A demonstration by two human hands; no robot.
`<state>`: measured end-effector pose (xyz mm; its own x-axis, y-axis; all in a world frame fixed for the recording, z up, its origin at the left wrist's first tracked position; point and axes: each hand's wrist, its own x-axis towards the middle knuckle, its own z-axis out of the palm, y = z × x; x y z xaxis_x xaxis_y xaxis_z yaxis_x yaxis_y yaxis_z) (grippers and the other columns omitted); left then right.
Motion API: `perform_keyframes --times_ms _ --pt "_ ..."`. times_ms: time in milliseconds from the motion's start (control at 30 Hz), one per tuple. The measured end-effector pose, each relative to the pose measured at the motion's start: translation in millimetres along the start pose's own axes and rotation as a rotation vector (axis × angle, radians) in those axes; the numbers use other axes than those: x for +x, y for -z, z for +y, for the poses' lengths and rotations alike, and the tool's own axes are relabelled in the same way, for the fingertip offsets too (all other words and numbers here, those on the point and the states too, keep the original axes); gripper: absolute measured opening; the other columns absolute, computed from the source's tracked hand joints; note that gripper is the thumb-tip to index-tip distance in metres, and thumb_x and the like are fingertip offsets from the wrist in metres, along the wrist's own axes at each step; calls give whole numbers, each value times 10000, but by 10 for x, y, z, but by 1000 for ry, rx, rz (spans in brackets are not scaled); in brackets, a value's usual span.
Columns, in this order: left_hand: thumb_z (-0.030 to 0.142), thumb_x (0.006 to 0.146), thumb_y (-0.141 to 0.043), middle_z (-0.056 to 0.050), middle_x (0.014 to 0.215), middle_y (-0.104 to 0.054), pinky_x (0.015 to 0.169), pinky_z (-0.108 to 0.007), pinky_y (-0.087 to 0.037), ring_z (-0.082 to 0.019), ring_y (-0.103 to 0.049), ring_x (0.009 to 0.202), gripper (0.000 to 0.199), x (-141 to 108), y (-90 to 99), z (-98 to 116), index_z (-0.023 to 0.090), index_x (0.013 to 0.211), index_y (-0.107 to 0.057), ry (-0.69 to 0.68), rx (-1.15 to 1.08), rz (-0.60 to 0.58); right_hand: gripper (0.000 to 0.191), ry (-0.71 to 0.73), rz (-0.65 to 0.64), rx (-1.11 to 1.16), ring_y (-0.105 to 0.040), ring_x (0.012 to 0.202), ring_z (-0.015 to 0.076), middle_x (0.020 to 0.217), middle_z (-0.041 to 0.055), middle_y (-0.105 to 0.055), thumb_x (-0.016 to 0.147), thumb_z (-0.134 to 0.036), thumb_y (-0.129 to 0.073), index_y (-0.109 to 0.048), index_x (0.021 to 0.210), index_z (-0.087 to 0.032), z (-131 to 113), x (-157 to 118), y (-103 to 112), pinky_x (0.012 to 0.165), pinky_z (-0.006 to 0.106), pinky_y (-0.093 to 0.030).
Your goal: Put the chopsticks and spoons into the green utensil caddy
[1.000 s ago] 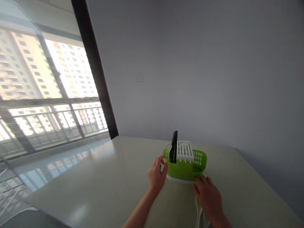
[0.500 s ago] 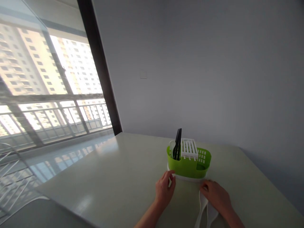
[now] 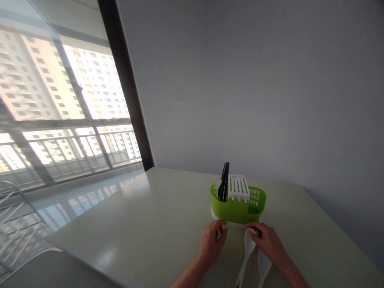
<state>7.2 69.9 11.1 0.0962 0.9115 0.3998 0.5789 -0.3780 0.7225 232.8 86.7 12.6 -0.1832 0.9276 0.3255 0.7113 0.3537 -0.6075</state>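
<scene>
A green plastic cutlery holder [image 3: 237,208] with a white slotted insert stands on a white base on the pale table [image 3: 144,224]. Black utensils [image 3: 224,185] stick up from its left compartment. My left hand [image 3: 212,245] rests on the table just in front of the holder's left corner, fingers curled near the white base. My right hand [image 3: 270,246] lies over two white spoons [image 3: 249,256] flat on the table in front of the holder; whether it grips them is unclear.
A grey wall rises behind the table, with a small switch plate [image 3: 181,94]. A large window [image 3: 60,112] with a dark frame and a railing is on the left. The table's near-left edge drops off towards the floor.
The view shifted up and left early on. My left hand came down from the holder's side to the table in front of it. My right hand slid onto the white spoons, which show more.
</scene>
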Motion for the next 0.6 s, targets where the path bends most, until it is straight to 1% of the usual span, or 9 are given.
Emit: perform_keyframes --times_ms 133,200,267,333,400,500,600 --pt "262 764 -551 52 658 -558 558 -170 -348 -68 -438 546 242 -18 -67 73 235 995 -616 20 -92 -96 233 114 198 87 -583 670 179 872 44 -655 848 -323 -494 -630 991 -201 -199 -8 -55 662 301 -457" --pt "259 741 -577 55 633 -544 543 -169 -335 -66 -424 536 247 -39 -98 123 233 980 -635 21 -124 -147 208 198 255 133 -582 710 173 902 44 -637 875 -303 -485 -611 1012 -212 -293 -42 -89 668 286 -462" --pt "254 740 -574 57 600 -518 521 -170 -313 -63 -403 522 213 -64 -124 169 219 935 -653 38 -147 -176 184 287 295 170 -585 790 175 934 43 -624 891 -264 -477 -597 1026 -228 -367 -81 -119 684 269 -465" --pt "252 756 -551 61 560 -471 497 -170 -285 -59 -372 505 176 -87 -138 209 194 887 -653 65 -184 -179 182 358 324 181 -577 858 181 950 42 -614 897 -227 -475 -585 1042 -242 -416 -114 -139 707 265 -464" --pt "251 771 -528 69 530 -414 479 -170 -257 -56 -336 491 155 -102 -136 242 170 846 -636 81 -224 -170 198 403 340 180 -571 856 180 956 43 -605 898 -205 -477 -567 1068 -250 -443 -142 -147 711 269 -462" --pt "256 793 -503 78 516 -362 469 -173 -232 -54 -302 485 144 -91 -83 281 158 821 -605 69 -247 -146 258 405 347 169 -554 712 157 926 41 -591 888 -220 -498 -514 1146 -239 -465 -181 -151 659 269 -461" --pt "292 817 -484 74 536 -372 473 -171 -239 -55 -320 498 161 -16 49 309 156 790 -566 61 -251 -82 351 390 321 172 -518 617 136 938 43 -582 886 -246 -489 -432 1232 -214 -490 -220 -172 609 261 -453"
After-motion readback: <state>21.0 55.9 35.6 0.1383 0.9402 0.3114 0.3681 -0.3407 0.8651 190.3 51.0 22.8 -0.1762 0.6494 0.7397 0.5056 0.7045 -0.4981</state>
